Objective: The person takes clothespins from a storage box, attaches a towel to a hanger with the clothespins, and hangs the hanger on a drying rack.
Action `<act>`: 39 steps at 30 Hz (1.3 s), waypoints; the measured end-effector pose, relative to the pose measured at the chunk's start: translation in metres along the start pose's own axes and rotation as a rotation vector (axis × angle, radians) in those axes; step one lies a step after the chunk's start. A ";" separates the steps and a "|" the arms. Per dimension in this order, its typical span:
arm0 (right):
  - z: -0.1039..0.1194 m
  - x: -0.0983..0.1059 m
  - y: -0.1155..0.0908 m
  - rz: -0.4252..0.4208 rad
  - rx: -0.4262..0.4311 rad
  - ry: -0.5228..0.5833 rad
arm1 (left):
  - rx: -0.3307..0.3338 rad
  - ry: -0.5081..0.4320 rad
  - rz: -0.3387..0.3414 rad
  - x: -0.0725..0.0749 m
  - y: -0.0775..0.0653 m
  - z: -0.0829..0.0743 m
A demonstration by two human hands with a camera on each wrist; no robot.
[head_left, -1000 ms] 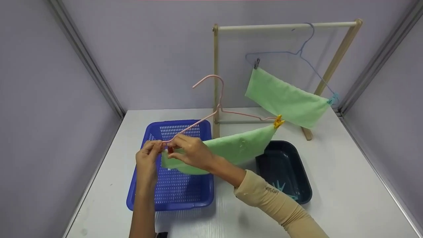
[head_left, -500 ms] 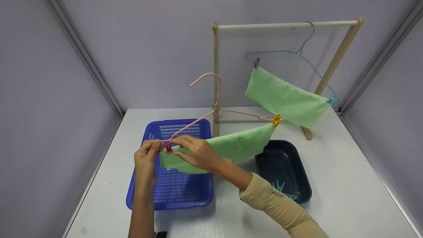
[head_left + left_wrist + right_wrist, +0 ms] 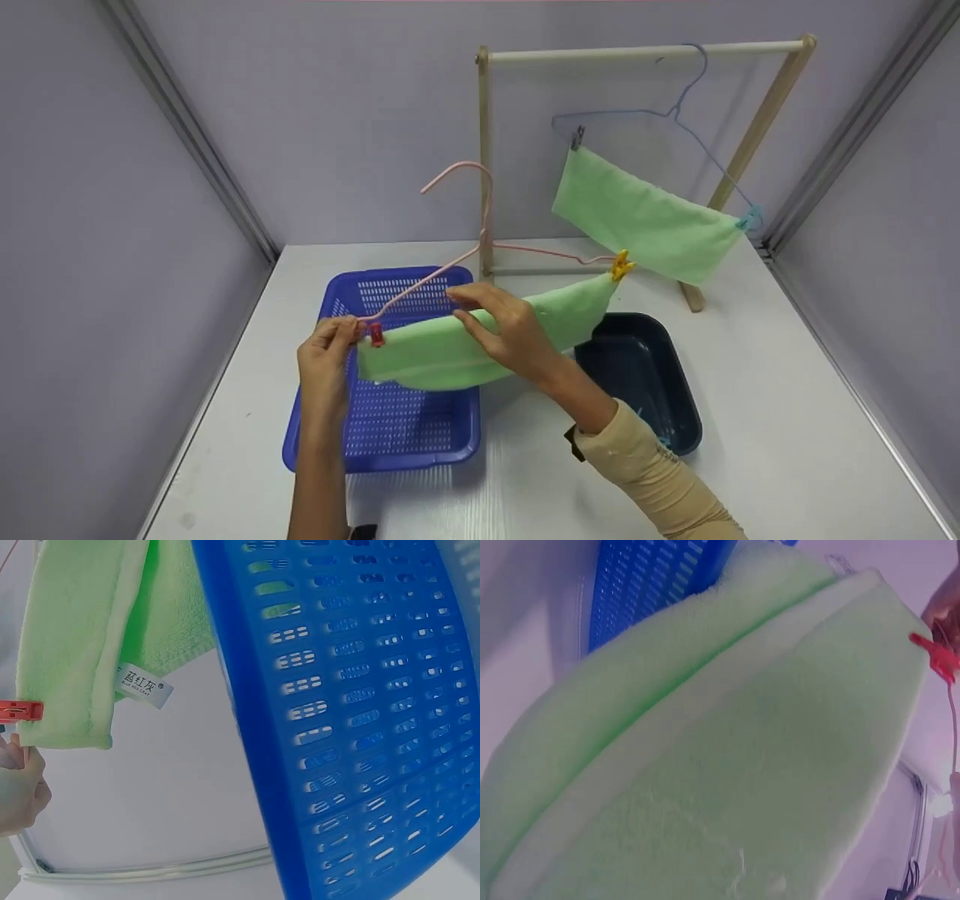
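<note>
My left hand [image 3: 324, 352] pinches the left end of a pink wire hanger [image 3: 435, 276], above the blue basket. A light green towel [image 3: 427, 352] hangs from that hanger, folded over, with a white label [image 3: 144, 685] showing in the left wrist view. Beside my left fingertips a red clothespin [image 3: 376, 334] grips one corner of the towel. A yellow clothespin [image 3: 621, 266] holds the opposite corner. My right hand [image 3: 517, 330] is in front of the towel's middle, thumb and fingers apart with nothing seen between them. Whether it touches the cloth I cannot tell.
Below the towel stands a blue perforated basket [image 3: 382, 461]. To its right is a dark tray [image 3: 684, 375] with teal pegs, partly hidden by my sleeve. Behind, a wooden rack [image 3: 484, 150] bears a blue hanger [image 3: 615, 112] with another green towel [image 3: 645, 217].
My right hand has let go of the red clothespin and moved right and up along the towel. The clothespin stays on the corner; my left hand keeps its pinch on the hanger.
</note>
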State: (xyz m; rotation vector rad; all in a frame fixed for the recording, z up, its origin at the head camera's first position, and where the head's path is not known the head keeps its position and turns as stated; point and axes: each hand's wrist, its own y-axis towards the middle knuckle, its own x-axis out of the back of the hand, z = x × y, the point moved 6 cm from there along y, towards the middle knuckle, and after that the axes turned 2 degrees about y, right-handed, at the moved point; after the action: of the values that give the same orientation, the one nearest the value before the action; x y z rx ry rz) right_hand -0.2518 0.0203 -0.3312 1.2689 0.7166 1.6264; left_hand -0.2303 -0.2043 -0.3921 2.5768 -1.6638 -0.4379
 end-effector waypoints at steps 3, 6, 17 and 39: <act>-0.002 0.020 -0.005 -0.059 -0.012 0.009 | 0.014 0.010 -0.005 0.002 -0.001 0.001; -0.007 0.043 -0.012 -0.132 -0.043 0.005 | 0.020 0.011 -0.009 0.003 -0.002 0.001; -0.008 0.141 -0.023 -0.303 -0.307 -0.145 | -0.022 -0.030 0.021 -0.002 0.002 -0.003; -0.083 0.173 -0.092 -0.013 -0.833 -0.182 | -0.039 0.001 0.043 -0.004 0.003 -0.006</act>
State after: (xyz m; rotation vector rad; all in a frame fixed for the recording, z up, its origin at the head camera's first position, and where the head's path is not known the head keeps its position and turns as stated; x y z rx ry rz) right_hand -0.3100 0.2229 -0.3635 0.7700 -0.0890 1.5194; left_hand -0.2329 -0.2028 -0.3847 2.5084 -1.6897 -0.4614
